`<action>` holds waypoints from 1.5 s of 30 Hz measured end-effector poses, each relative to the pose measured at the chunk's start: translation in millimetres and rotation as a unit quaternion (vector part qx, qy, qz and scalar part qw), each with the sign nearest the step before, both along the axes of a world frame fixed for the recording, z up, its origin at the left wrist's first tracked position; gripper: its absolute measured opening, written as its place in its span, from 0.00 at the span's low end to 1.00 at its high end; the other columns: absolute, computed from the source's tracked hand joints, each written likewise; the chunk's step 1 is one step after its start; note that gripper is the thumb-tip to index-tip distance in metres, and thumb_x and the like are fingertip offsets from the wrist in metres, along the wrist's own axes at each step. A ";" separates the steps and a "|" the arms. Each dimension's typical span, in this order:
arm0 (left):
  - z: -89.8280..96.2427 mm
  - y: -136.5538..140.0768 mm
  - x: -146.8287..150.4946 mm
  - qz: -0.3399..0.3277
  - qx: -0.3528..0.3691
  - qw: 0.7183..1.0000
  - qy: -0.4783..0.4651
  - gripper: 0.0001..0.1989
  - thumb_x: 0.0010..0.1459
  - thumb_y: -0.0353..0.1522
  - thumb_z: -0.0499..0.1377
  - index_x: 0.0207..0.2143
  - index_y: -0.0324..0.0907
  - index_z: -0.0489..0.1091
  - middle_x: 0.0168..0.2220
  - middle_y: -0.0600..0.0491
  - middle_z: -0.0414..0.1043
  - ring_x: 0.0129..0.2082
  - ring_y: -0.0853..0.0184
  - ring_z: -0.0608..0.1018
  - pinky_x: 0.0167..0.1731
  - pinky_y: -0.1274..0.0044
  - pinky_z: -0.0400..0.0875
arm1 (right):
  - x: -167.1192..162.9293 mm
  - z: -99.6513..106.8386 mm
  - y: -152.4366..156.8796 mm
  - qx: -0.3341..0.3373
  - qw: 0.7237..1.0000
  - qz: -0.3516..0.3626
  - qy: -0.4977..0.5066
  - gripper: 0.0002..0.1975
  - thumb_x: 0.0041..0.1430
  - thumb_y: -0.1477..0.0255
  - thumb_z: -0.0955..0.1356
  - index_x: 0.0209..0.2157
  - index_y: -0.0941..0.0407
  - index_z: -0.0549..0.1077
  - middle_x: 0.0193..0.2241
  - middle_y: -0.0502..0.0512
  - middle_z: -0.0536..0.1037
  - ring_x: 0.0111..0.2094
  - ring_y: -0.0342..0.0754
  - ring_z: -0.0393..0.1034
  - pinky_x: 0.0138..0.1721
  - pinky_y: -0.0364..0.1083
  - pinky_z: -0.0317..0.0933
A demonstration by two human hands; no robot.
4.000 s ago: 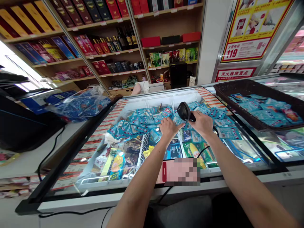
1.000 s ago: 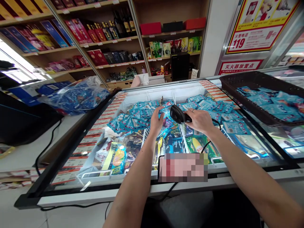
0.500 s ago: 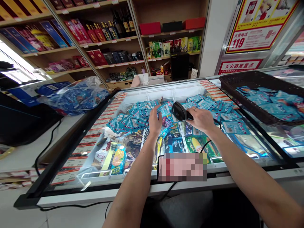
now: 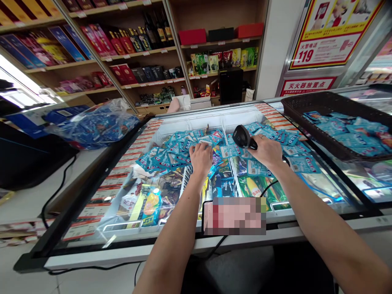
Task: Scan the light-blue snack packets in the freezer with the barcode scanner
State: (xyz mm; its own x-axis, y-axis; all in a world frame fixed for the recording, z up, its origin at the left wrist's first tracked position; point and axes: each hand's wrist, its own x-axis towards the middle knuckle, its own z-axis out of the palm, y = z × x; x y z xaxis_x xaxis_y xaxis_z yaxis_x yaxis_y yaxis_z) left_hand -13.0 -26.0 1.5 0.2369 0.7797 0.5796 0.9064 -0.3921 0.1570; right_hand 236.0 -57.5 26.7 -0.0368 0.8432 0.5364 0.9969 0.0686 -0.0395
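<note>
My right hand [image 4: 268, 152] is wrapped round the handle of a black handheld barcode scanner [image 4: 241, 136], its head tilted up toward the left above the freezer's glass top. My left hand [image 4: 201, 157] lies palm down with its fingers apart, at the near edge of a heap of small blue packets [image 4: 179, 149]; its fingertips touch the packets. Between the hands a blue packet [image 4: 230, 151] lies flat with its barcode side up. More blue packets [image 4: 294, 151] are spread on the glass to the right, partly under my right hand.
A dark woven basket [image 4: 324, 141] with more blue packets stands at the right. A phone [image 4: 234, 216] leans at the freezer's front edge. A clear plastic bag [image 4: 101, 122] of blue packs is at the left. The scanner's cable [image 4: 269, 187] runs down over the glass.
The scanner has moved right in my right hand, away from my left hand. My left hand has come slightly nearer, fingers now over the heap. A packet shows flat between the hands.
</note>
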 end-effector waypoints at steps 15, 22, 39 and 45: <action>7.0 -5.1 6.7 -0.249 -0.065 0.964 0.072 0.19 0.64 0.40 0.43 0.48 0.46 0.69 0.47 0.49 0.72 0.47 0.65 0.72 0.47 0.70 0.62 | -0.3 1.3 -0.4 -0.003 1.000 0.004 0.012 0.18 0.55 0.59 0.65 0.44 0.53 0.71 0.39 0.55 0.76 0.36 0.51 0.70 0.29 0.45 0.52; 6.4 -5.6 9.2 -0.240 -0.043 0.969 0.035 0.23 0.63 0.41 0.46 0.58 0.46 0.58 0.56 0.47 0.64 0.56 0.62 0.66 0.53 0.67 0.60 | -2.6 2.1 -1.7 -0.011 1.000 0.004 0.011 0.18 0.56 0.59 0.64 0.43 0.53 0.71 0.38 0.56 0.75 0.34 0.51 0.70 0.28 0.45 0.50; 2.9 -0.3 6.1 -0.178 -0.071 0.981 0.029 0.32 0.55 0.49 0.54 0.58 0.44 0.58 0.49 0.45 0.67 0.49 0.56 0.69 0.48 0.65 0.62 | -4.1 2.2 -2.9 -0.011 1.000 0.025 -0.007 0.16 0.55 0.60 0.64 0.43 0.53 0.70 0.37 0.54 0.75 0.34 0.51 0.70 0.27 0.45 0.48; -8.0 15.3 -6.5 -0.112 -0.079 0.973 -0.187 0.26 0.57 0.44 0.55 0.55 0.44 0.59 0.44 0.47 0.65 0.29 0.71 0.71 0.33 0.74 0.69 | -4.8 0.9 -2.2 0.001 0.999 0.040 -0.010 0.16 0.56 0.59 0.64 0.42 0.53 0.70 0.36 0.53 0.75 0.33 0.50 0.69 0.27 0.45 0.48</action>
